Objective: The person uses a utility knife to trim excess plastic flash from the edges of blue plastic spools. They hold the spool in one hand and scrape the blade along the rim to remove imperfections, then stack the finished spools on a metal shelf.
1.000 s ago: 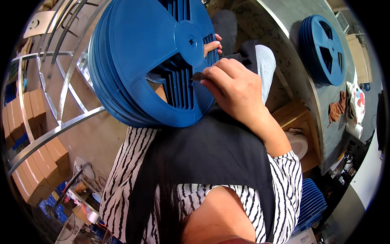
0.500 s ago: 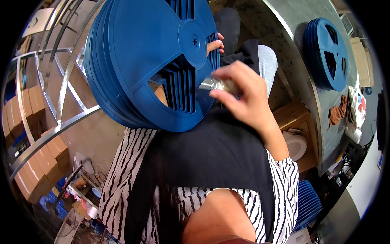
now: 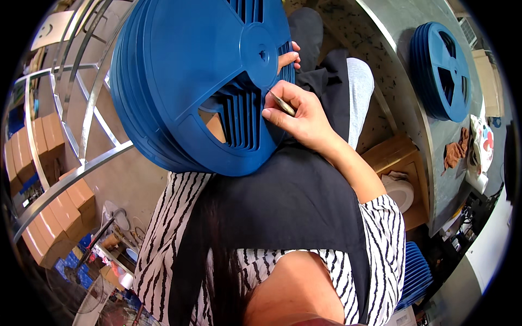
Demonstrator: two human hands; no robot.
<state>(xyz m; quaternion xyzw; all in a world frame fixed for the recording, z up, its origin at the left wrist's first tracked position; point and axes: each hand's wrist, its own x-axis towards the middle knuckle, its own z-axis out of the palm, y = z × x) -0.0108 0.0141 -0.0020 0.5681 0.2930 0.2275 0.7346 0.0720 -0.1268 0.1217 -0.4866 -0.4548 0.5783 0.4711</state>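
Note:
A stack of large blue plastic reels (image 3: 201, 70) stands on edge over my lap, with spoke-like panels and wide openings between them. My left hand (image 3: 289, 57) shows only its thumb and fingertips, closed around the reels at their right side; its palm and arm are hidden behind the stack. My right hand (image 3: 300, 115) pinches a small knife (image 3: 285, 106) with a thin pointed blade. The blade's tip is close to the face of the front reel, just below its hub; whether it touches, I cannot tell.
Another stack of blue reels (image 3: 447, 73) is on the metal table (image 3: 399, 41) at right, near a brown cloth (image 3: 455, 149). Below it sits an open cardboard box (image 3: 416, 171). Metal rails (image 3: 81, 171) and several cartons (image 3: 60, 214) are at left.
My right hand has moved left and slightly up toward the reel's hub, bringing the knife with it. Its blur has gone. The left hand keeps its hold on the reels.

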